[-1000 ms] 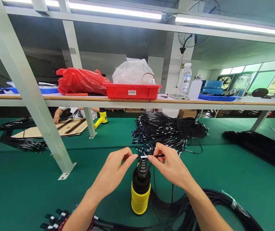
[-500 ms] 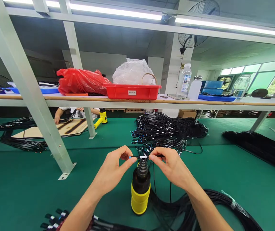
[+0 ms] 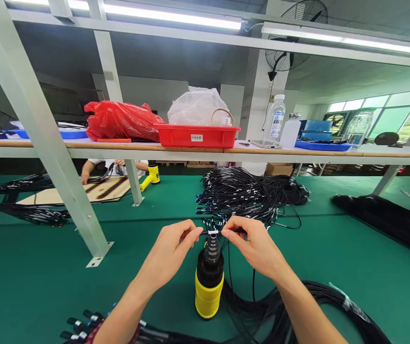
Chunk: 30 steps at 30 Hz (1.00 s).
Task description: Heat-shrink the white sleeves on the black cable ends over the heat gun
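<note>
Between my hands a thin black cable with a white sleeve [image 3: 213, 232] is stretched level, just over the nozzle of a yellow and black heat gun [image 3: 209, 286]. The heat gun stands upright on the green bench, nozzle up. On the cable's left end, my left hand [image 3: 176, 243] is closed in a pinch of thumb and forefinger. My right hand [image 3: 253, 243] pinches the same cable right of the sleeve. Fingers cover the cable's ends. Just behind the nozzle, several cable tips fan out.
Behind my hands lies a big heap of black cables [image 3: 244, 191]. A cable coil [image 3: 334, 296] curves at the front right, and another bundle [image 3: 387, 222] lies at the right. A shelf post [image 3: 69, 191] stands left. A red bin [image 3: 198, 137] sits on the shelf. Across the bench, another person's hand [image 3: 85, 177] shows.
My left hand has shifted slightly and its fingers have rolled on the cable, hiding the blue tip. My right hand, the sleeve and the heat gun stay nearly in place.
</note>
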Tool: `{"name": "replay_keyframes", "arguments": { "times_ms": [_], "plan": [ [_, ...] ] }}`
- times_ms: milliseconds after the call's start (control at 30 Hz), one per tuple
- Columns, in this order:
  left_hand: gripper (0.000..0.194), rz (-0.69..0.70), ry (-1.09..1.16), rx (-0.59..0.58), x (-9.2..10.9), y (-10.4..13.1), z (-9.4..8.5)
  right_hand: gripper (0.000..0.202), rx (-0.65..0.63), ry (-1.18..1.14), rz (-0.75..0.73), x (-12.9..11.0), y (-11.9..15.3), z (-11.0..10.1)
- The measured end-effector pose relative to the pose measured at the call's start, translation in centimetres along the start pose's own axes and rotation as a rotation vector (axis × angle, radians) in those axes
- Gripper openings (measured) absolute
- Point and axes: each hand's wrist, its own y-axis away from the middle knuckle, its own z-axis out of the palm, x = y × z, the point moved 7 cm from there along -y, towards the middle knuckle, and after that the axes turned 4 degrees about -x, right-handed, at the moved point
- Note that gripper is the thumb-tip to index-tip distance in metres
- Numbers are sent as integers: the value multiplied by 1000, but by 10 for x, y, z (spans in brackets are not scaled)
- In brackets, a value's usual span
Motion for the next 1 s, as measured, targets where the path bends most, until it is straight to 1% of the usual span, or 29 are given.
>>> {"name": "replay_keyframes", "arguments": {
  "times_ms": [200,500,767,867,1000],
  "plan": [
    [37,37,9,39,4,1,-3,19,14,20,8,1,0,-2],
    [27,45,20,67,3,1,-4,16,21,14,17,4,0,-1],
    [16,55,16,101,8,0,-7,10,25,-28,31,9,1,-1],
    [22,43,19,96,8,2,-8,14,24,-35,35,8,1,-2],
    [40,31,7,40,6,3,-4,19,39,-36,-12,2,2,-3]
  ]
}}
